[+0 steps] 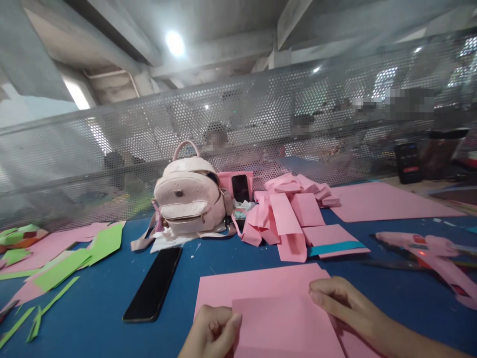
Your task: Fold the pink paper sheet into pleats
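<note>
A pink paper sheet (261, 286) lies on the blue table (104, 298) in front of me, its near part folded up over itself. My left hand (210, 333) is curled, thumb and fingers pinching the folded flap's left edge. My right hand (345, 303) rests on the fold's right corner with fingers bent and pressed down on the paper.
A black phone (153, 283) lies left of the sheet. Behind stand a pale pink backpack (188, 199), a pile of folded pink paper pieces (294, 214) and a second phone (240, 188). Green paper scraps (63, 268) lie left, a pink glue gun (428, 251) right, a perforated metal screen (261, 129) beyond.
</note>
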`<action>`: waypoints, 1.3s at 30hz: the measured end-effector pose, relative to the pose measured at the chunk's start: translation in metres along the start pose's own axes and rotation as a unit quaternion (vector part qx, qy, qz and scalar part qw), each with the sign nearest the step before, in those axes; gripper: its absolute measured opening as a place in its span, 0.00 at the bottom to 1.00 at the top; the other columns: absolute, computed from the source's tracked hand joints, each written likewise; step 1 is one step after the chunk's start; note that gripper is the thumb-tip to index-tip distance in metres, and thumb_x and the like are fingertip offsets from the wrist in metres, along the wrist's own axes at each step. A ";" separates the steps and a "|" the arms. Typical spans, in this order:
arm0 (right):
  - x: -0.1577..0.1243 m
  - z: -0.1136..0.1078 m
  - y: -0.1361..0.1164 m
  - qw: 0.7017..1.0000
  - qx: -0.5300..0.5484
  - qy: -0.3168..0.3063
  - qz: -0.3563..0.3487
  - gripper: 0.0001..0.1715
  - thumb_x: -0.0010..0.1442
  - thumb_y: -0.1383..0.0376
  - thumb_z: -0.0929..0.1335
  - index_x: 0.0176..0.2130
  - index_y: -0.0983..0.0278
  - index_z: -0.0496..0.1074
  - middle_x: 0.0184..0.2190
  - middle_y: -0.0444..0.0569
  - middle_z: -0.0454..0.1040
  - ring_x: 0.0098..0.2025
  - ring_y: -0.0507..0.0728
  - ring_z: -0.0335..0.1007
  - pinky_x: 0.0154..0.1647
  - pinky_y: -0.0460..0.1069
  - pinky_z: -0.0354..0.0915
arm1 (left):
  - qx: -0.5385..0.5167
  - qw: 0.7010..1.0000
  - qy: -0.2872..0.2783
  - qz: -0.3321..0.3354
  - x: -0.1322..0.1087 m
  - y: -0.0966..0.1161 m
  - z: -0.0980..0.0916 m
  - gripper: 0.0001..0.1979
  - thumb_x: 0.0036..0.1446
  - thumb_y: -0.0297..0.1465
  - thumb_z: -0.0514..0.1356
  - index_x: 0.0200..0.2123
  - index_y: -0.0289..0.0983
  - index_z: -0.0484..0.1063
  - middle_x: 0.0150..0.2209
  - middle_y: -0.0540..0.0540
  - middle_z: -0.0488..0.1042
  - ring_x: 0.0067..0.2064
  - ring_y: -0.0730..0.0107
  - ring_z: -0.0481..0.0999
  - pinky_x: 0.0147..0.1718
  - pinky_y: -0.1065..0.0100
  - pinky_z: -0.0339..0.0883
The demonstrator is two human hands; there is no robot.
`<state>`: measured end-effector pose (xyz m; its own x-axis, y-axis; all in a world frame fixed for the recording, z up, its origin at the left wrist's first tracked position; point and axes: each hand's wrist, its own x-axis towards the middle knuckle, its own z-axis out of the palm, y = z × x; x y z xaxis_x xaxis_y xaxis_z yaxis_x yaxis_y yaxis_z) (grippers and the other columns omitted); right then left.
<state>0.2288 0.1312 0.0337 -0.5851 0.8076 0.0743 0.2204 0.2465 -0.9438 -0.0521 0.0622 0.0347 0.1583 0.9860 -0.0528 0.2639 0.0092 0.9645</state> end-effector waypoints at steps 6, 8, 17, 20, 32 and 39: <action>0.002 0.001 0.006 0.999 0.040 0.002 0.024 0.38 0.60 0.36 0.63 0.21 0.60 0.47 0.18 0.36 0.44 0.18 0.48 0.41 0.19 0.47 0.40 | 0.013 1.000 -0.008 0.004 0.001 -0.001 -0.004 0.36 0.53 0.65 0.53 0.17 0.39 0.52 0.18 0.53 0.49 0.23 0.75 0.46 0.23 0.66 0.40; 0.001 0.003 0.015 0.997 0.056 -0.029 0.048 0.38 0.57 0.32 0.63 0.21 0.60 0.52 0.14 0.35 0.47 0.14 0.47 0.43 0.18 0.47 0.40 | 0.002 1.000 -0.005 0.008 0.001 -0.002 -0.006 0.35 0.54 0.64 0.53 0.18 0.39 0.52 0.19 0.53 0.49 0.24 0.75 0.48 0.24 0.66 0.40; -0.010 0.005 0.004 0.984 -0.096 -0.119 0.090 0.46 0.58 0.29 0.55 0.11 0.60 0.53 0.08 0.41 0.53 0.17 0.50 0.52 0.41 0.52 0.63 | -0.009 0.999 0.016 0.032 0.000 -0.003 -0.008 0.33 0.57 0.61 0.53 0.19 0.38 0.54 0.21 0.53 0.50 0.25 0.74 0.48 0.25 0.67 0.43; -0.008 0.006 -0.003 0.985 -0.078 -0.114 0.108 0.46 0.56 0.27 0.54 0.11 0.60 0.53 0.08 0.41 0.52 0.14 0.49 0.48 0.29 0.50 0.60 | -0.008 0.999 0.010 0.041 0.000 -0.005 -0.009 0.32 0.58 0.60 0.52 0.19 0.39 0.52 0.21 0.53 0.49 0.25 0.74 0.46 0.25 0.67 0.43; -0.018 0.017 -0.002 0.987 -0.138 -0.082 0.027 0.40 0.63 0.39 0.63 0.12 0.59 0.61 0.11 0.45 0.62 0.22 0.56 0.64 0.38 0.51 0.64 | 0.014 0.992 0.109 0.056 0.002 -0.010 -0.013 0.33 0.58 0.61 0.51 0.19 0.39 0.53 0.21 0.52 0.50 0.25 0.73 0.49 0.25 0.68 0.44; -0.019 0.016 -0.008 0.978 -0.178 -0.094 0.047 0.31 0.60 0.48 0.69 0.15 0.61 0.64 0.21 0.46 0.68 0.33 0.57 0.70 0.37 0.48 0.64 | -0.038 0.991 0.126 0.040 0.002 -0.014 -0.014 0.31 0.58 0.59 0.53 0.21 0.40 0.51 0.24 0.53 0.46 0.28 0.73 0.45 0.26 0.68 0.43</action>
<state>0.2249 0.1054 0.0348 -0.6755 0.7306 -0.1001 0.5182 0.3738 -0.7692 -0.0691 0.0668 0.0252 -0.0691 0.9943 0.0808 0.1863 -0.0667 0.9802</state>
